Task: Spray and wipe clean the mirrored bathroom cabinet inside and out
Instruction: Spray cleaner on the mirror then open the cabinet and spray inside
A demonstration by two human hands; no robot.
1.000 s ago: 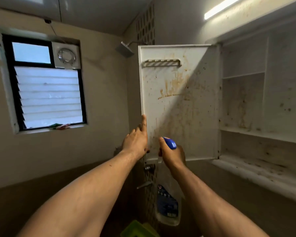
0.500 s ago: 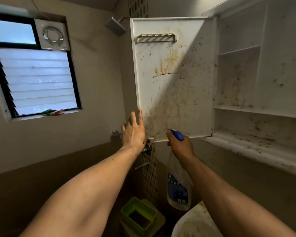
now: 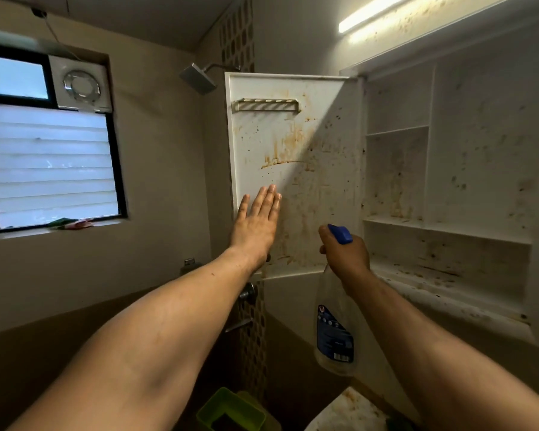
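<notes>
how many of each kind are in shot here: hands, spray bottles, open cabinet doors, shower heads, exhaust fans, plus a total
hands: 2 (left hand, right hand)
spray bottle: 1
open cabinet door: 1
shower head: 1
exhaust fan: 1
total: 6

Louvred window (image 3: 47, 164), lit ceiling tube (image 3: 377, 14)

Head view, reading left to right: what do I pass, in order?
Window → shower head → left hand, fingers straight → right hand gripping the spray bottle → stained cabinet shelves.
</notes>
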